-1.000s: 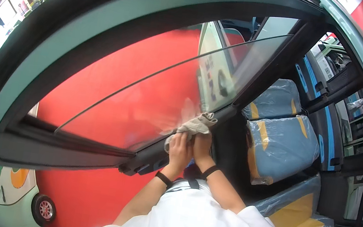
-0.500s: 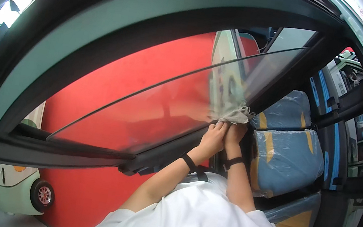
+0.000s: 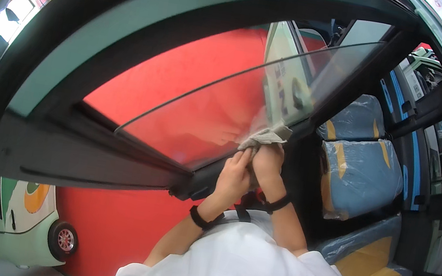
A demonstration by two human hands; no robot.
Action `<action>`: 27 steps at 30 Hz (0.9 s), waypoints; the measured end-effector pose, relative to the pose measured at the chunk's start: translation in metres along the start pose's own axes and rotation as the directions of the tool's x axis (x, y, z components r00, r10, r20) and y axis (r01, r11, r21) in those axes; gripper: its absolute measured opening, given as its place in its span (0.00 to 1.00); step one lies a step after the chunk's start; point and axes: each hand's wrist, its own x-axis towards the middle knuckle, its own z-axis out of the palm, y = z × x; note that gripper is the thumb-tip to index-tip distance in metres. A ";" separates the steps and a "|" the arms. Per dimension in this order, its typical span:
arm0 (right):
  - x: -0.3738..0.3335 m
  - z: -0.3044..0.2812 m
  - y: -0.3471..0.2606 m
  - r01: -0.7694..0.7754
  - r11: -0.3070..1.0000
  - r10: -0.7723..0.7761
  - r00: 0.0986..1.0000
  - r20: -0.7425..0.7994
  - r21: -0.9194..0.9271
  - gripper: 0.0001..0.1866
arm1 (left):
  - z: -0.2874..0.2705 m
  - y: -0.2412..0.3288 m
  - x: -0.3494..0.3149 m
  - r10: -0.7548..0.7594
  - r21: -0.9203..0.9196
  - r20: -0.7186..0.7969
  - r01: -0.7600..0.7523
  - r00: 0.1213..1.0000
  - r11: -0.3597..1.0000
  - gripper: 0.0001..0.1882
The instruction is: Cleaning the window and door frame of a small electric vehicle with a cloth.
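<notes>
A light grey cloth [image 3: 265,137] lies bunched against the lower edge of the partly lowered door window glass [image 3: 201,115]. My right hand [image 3: 268,163] grips it from below, fingers curled into the folds. Close beside it, my left hand [image 3: 234,173] has bent fingers at the cloth's left end, with its fingertips partly hidden in the fabric. Under both hands runs the black inner door panel [image 3: 206,179]. Each wrist wears a black band.
Plastic-wrapped blue and yellow seats [image 3: 363,169] stand to the right. A pale green door frame [image 3: 138,1] arches overhead. Beyond the glass lies a red floor [image 3: 104,218]. Another pale green vehicle with a wheel [image 3: 64,239] is at lower left.
Both hands and the cloth have shifted left along the bottom of the glass. My left hand has also come lower. The whole view has turned slightly.
</notes>
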 end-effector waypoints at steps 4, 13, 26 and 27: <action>-0.025 -0.009 -0.057 0.062 0.977 -0.057 0.998 -0.031 0.203 0.11 | -0.052 0.022 -0.032 -0.023 -0.005 -0.131 0.023 0.991 1.000 0.33; -0.075 -0.054 -0.158 0.395 0.844 -0.350 0.918 -0.185 0.363 0.13 | -0.105 0.007 -0.093 0.104 0.017 -0.524 -0.112 0.846 0.994 0.32; -0.009 -0.042 -0.076 0.263 0.717 -0.255 0.961 -0.107 0.646 0.10 | -0.041 0.020 -0.004 0.141 0.028 -0.559 -0.152 0.817 0.988 0.21; -0.001 -0.040 -0.061 0.264 0.715 -0.263 0.960 -0.101 0.648 0.10 | -0.028 0.020 0.007 0.160 0.040 -0.524 -0.163 0.837 0.986 0.22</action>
